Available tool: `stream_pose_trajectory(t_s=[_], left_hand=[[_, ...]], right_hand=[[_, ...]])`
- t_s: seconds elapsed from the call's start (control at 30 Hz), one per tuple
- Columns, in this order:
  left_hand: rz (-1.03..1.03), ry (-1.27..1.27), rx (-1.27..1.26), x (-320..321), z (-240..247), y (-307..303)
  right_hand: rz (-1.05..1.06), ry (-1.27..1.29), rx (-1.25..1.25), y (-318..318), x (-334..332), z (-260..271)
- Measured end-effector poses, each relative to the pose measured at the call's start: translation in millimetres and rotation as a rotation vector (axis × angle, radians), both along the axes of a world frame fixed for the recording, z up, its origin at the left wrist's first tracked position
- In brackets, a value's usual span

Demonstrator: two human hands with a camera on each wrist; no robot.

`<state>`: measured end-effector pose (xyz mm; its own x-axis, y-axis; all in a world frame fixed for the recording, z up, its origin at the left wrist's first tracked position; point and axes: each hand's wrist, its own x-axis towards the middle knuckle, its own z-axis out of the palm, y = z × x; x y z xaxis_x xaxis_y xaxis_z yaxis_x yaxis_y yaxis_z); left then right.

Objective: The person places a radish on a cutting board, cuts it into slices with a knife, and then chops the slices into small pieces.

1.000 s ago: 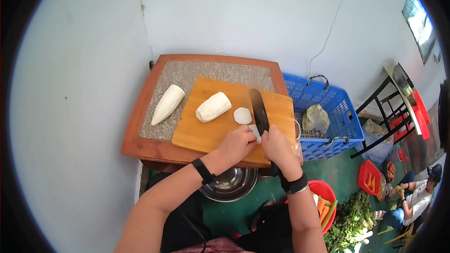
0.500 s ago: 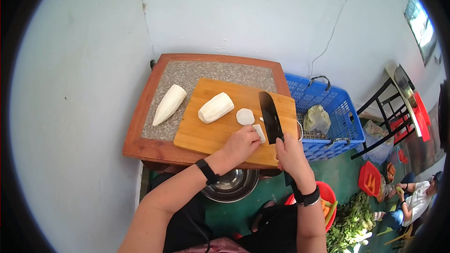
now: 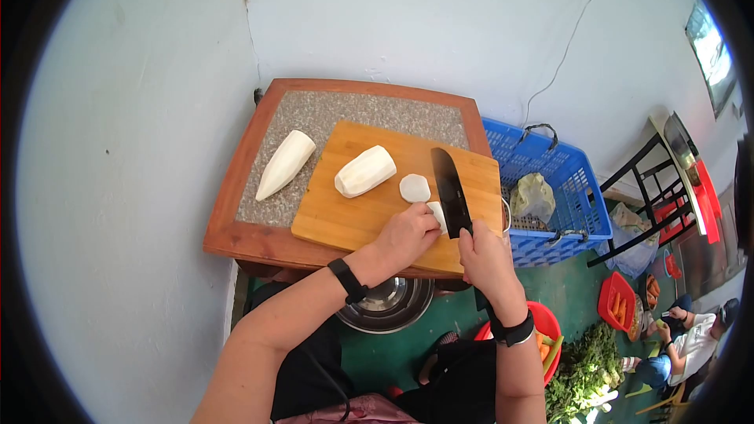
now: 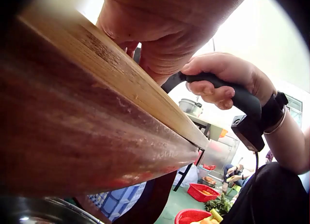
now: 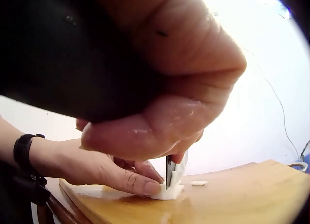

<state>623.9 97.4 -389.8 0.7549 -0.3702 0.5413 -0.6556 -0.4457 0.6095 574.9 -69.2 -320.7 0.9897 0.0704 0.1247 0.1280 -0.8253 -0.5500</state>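
Note:
My right hand [image 3: 488, 261] grips the handle of a black-bladed knife [image 3: 450, 188], its blade standing at the right side of a small white piece [image 3: 438, 217]. Bent fingers of my left hand [image 3: 404, 237] hold that piece on the wooden cutting board [image 3: 330, 216]. In the right wrist view the blade [image 5: 169, 173] meets the white piece [image 5: 167, 192], with the left thumb against it. A round white slice [image 3: 415, 188] lies just behind, and a thick peeled white chunk [image 3: 366, 171] is farther left. A long tapered white root [image 3: 286, 165] lies off the board.
The board rests on a wood-framed table [image 3: 236, 212]. Right of it stands a blue crate [image 3: 569, 169] holding a plastic bag. Below are a metal basin [image 3: 386, 316], a red basin of vegetables [image 3: 542, 316] and leafy greens [image 3: 585, 369]. A seated person [image 3: 691, 345] is at far right.
The knife moved right, off the white piece, and now stands close against it again. My left hand shifted slightly right with the piece. The round slice stayed on the board.

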Motion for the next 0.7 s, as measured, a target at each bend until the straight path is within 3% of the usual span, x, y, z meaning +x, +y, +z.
stream_pose_trajectory(t_s=[0.1, 0.5, 0.7], left_hand=[[0.000, 0.002, 0.004, -1, 2, 0], [0.008, 0.009, 0.031, 0, 0, 0], [-0.002, 0.004, 0.056, 1, 0, -1]], right_hand=[[-0.059, 0.104, 0.090, 5, -3, 7], [-0.052, 0.010, -0.143, 20, -15, 14], [-0.027, 0.102, -0.070, 18, -1, 11]])
